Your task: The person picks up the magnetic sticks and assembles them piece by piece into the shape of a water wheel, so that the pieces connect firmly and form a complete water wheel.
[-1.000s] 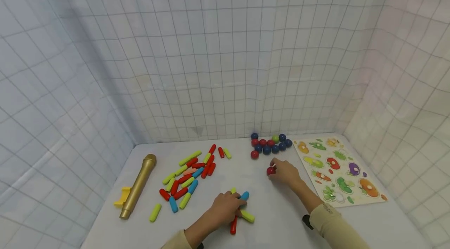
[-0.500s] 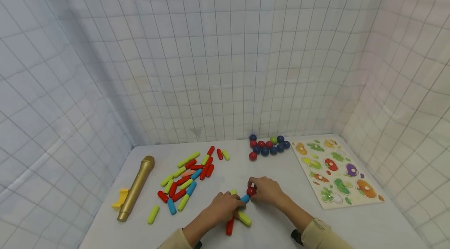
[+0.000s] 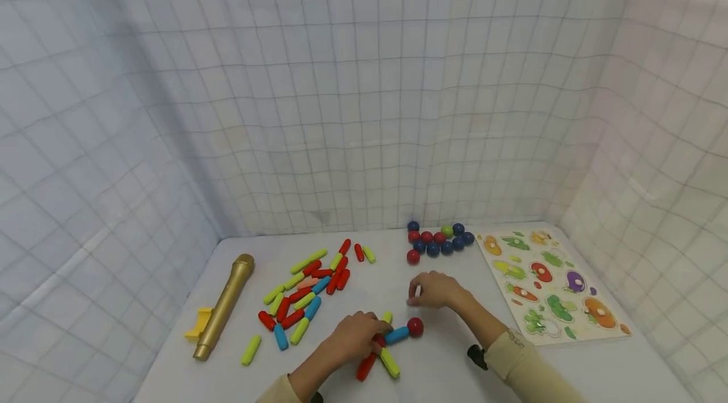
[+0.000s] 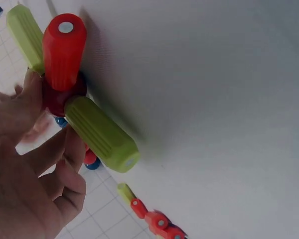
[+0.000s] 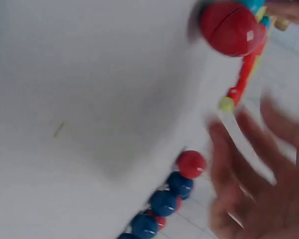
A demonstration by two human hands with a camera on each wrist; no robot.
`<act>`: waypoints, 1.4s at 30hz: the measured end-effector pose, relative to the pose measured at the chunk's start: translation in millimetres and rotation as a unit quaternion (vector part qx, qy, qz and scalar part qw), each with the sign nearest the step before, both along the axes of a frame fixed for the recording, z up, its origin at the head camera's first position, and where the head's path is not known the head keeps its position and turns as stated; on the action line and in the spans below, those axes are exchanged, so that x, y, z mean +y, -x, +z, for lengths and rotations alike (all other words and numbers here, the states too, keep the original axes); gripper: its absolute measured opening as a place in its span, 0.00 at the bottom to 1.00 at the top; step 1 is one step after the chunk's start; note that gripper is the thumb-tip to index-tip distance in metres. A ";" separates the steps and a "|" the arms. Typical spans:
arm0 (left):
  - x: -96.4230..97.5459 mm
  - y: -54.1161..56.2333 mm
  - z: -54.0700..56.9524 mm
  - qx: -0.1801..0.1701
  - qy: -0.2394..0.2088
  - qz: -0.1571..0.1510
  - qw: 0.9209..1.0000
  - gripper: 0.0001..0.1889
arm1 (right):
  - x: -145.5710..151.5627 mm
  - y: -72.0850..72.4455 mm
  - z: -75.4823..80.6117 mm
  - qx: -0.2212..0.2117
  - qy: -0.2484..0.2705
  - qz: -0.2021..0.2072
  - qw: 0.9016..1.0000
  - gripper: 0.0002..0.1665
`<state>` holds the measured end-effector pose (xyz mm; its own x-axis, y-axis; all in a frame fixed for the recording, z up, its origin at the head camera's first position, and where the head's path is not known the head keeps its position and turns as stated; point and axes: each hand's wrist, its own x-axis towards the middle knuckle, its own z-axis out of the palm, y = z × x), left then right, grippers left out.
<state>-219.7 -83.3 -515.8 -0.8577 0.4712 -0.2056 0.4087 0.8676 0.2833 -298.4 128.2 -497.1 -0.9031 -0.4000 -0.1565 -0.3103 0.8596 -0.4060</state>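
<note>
My left hand [image 3: 355, 335] pinches the dark red ball [image 4: 54, 102] at the centre of a small magnetic-stick build. From this ball radiate a red stick [image 4: 65, 52], two lime sticks [image 4: 102, 133] and a blue stick [image 3: 397, 335]. At the blue stick's outer end sits another red ball [image 3: 416, 326], touching it. My right hand [image 3: 435, 291] is just behind that ball, apart from it and holding nothing. Its fingers are bent loosely and look blurred in the right wrist view. The left fingers partly cover the centre ball in the head view.
Several loose red, lime and blue sticks [image 3: 304, 295] lie to the left. Beyond them are a gold microphone [image 3: 225, 307] and a yellow piece [image 3: 199, 324]. Several blue, red and green balls [image 3: 433, 249] cluster at the back. A vegetable puzzle board [image 3: 526, 311] lies right.
My right hand brought the red ball leftward to the blue stick's end, let go of it and drew back. The build turned slightly clockwise under my left hand.
</note>
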 end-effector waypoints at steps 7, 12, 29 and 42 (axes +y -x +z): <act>-2.2 1.1 -4.4 -0.012 0.004 0.004 1.000 0.15 | -16.2 47.3 -21.3 0.175 -0.028 -0.076 0.981 0.21; -3.6 -3.7 -6.3 -0.017 0.006 0.016 1.000 0.15 | -15.1 52.4 -30.6 0.164 -0.070 -0.046 0.983 0.20; 2.5 5.1 -7.2 -0.002 -0.008 0.014 1.000 0.17 | -7.2 64.9 -27.5 0.108 -0.053 -0.043 0.992 0.19; 5.2 5.6 -7.5 -0.008 -0.004 0.016 1.000 0.18 | 3.0 15.2 -31.0 0.020 0.008 0.032 0.999 0.18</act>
